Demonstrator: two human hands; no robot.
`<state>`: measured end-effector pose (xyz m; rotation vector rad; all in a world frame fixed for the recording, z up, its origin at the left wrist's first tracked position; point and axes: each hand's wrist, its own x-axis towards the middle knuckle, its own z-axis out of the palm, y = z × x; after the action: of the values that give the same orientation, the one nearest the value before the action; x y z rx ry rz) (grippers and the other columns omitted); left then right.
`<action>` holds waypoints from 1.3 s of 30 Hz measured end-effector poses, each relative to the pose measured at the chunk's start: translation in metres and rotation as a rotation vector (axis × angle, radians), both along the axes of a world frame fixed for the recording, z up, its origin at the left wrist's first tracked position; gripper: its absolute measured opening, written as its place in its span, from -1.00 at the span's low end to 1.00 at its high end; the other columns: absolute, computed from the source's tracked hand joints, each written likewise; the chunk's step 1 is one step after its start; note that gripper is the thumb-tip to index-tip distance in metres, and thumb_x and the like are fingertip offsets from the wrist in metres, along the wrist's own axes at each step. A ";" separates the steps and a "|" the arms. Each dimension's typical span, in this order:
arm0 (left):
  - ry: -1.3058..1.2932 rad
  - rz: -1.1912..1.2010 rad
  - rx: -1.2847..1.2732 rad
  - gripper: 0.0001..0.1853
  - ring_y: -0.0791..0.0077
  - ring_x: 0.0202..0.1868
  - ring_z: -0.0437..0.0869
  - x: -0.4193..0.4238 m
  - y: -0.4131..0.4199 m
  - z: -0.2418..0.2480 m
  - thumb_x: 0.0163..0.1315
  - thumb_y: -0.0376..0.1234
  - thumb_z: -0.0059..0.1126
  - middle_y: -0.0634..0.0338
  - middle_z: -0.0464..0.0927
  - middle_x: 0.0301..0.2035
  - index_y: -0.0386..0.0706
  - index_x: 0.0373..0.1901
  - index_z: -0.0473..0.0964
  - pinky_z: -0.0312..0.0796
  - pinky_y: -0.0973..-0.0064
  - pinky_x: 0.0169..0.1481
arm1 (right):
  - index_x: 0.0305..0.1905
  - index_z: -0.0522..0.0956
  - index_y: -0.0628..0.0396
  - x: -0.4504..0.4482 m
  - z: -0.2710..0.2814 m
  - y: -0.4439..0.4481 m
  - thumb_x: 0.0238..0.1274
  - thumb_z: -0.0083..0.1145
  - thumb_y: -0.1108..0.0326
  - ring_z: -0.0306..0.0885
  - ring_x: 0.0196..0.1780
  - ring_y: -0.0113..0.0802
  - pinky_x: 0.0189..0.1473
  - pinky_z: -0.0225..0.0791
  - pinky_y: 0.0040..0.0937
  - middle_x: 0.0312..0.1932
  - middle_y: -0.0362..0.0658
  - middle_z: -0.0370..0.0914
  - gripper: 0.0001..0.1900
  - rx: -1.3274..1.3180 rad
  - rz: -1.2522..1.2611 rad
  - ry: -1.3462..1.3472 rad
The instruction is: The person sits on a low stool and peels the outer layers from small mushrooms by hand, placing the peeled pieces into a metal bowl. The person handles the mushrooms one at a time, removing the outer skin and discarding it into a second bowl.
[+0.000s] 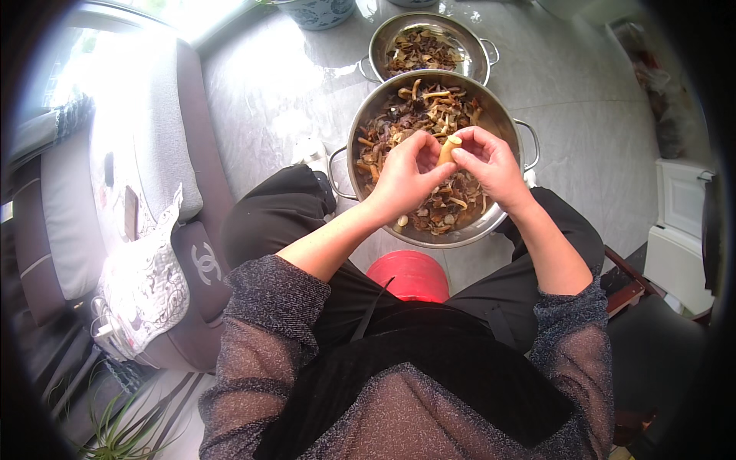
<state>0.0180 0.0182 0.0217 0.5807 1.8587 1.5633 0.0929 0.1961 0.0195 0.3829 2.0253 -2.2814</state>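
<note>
Both hands are raised over a large two-handled metal pot (pixel 500 221) full of brown mushrooms and mushroom pieces (pixel 397 123). Between them is a thick, pale yellow mushroom stem (pixel 449 150) with a flat, light end facing up. My left hand (pixel 409 172) grips its lower left side with thumb and fingers. My right hand (pixel 489 164) pinches it from the right, the thumb near its top. Touching or overlapping the pot's far rim, a smaller two-handled metal pan (pixel 474 43) holds more brown scraps (pixel 425 52).
A red bucket or stool (pixel 408 273) is between my legs. Grey floor tiles (pixel 581 138) surround the pots. On the left is a sofa (pixel 167 115) with a patterned cover (pixel 149 287); blue-patterned planters (pixel 319 11) stand at the far side, a white cabinet (pixel 678 195) at the right.
</note>
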 end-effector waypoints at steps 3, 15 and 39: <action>-0.302 -0.021 0.150 -0.77 0.60 -0.28 0.60 -0.007 0.000 -0.005 0.30 -0.33 0.27 0.25 0.61 -0.26 -0.27 -0.15 0.48 0.48 0.56 -0.16 | -0.02 0.54 0.18 -0.001 0.000 0.004 0.31 0.19 0.40 0.56 -0.04 -0.57 0.06 0.42 -0.51 -0.13 -0.27 0.60 -0.80 -0.043 0.013 -0.012; 0.019 -0.048 -0.043 -0.78 0.63 -0.32 0.62 -0.004 0.000 -0.004 0.24 -0.33 0.27 0.27 0.62 -0.36 -0.27 -0.18 0.52 0.47 0.57 -0.16 | -0.17 0.56 0.20 0.002 0.001 -0.001 0.29 0.16 0.42 0.55 -0.15 -0.62 -0.08 0.44 -0.53 -0.27 -0.29 0.61 -0.89 0.136 -0.024 0.002; 0.150 -0.032 -0.070 -0.80 0.53 -0.31 0.68 -0.004 0.000 0.001 0.23 -0.38 0.26 0.15 0.66 -0.36 -0.30 -0.17 0.57 0.52 0.51 -0.15 | -0.27 0.54 0.19 -0.002 -0.003 -0.005 0.21 0.15 0.45 0.45 -0.26 -0.59 -0.15 0.37 -0.53 -0.38 -0.29 0.51 -0.94 0.266 -0.045 0.062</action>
<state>0.0144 0.0178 0.0223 0.7094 1.9962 1.4625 0.0910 0.1911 0.0167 0.3796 2.3824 -2.0752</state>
